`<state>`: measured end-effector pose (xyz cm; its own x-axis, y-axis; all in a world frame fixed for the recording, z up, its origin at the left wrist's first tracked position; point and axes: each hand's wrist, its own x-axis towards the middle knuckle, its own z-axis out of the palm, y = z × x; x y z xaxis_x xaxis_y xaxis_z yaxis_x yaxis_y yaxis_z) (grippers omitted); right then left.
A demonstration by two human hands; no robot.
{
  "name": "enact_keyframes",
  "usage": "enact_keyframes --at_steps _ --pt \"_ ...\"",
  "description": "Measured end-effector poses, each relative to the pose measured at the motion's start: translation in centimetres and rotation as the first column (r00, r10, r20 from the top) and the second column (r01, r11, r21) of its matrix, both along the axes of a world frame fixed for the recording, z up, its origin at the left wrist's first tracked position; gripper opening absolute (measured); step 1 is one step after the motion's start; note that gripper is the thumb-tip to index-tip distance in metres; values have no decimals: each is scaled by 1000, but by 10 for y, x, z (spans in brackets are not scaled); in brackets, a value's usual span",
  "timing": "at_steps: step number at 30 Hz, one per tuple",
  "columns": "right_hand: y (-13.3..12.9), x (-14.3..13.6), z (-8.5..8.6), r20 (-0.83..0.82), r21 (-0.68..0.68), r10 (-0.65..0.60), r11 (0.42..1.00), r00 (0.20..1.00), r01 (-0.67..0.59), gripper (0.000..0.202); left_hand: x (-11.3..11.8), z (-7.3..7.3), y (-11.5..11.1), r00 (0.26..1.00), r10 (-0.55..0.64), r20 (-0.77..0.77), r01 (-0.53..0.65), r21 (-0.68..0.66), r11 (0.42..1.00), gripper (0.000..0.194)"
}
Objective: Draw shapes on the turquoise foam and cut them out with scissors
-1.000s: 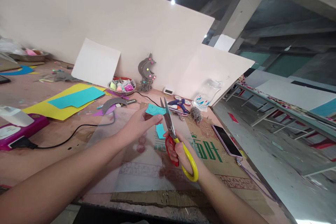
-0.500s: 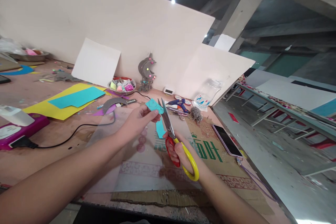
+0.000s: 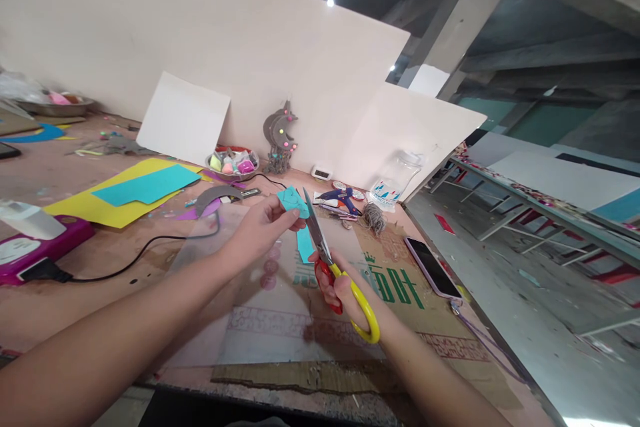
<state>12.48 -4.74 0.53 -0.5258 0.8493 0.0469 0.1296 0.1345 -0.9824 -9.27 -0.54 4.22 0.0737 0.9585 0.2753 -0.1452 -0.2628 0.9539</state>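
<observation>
Between thumb and fingers, my left hand [image 3: 273, 223] pinches a small turquoise paper piece [image 3: 291, 201] with thin lines drawn on it. My right hand [image 3: 343, 287] is closed round the handles of scissors [image 3: 315, 230], one red and one yellow. The blades point up and away, right at the paper's right edge. Below the held piece, a turquoise paper strip [image 3: 304, 247] lies on the covered work surface.
Yellow and turquoise sheets [image 3: 145, 185] lie at the left, near a purple power strip [image 3: 75, 240] and black cable. Behind are a bowl of clay packs [image 3: 233, 163], a glue gun [image 3: 340, 198], twine [image 3: 374, 217] and a glass jar [image 3: 395, 180]. A phone [image 3: 433, 269] lies right.
The scissor blades have come closer together at the paper's edge. The held paper has tilted slightly, and both hands are nearly where they were.
</observation>
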Motion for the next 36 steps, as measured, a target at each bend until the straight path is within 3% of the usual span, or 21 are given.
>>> enact_keyframes --at_steps 36 --pt "0 -4 3 -48 5 48 999 998 -48 60 3 -1 1 997 -31 78 33 -17 999 30"
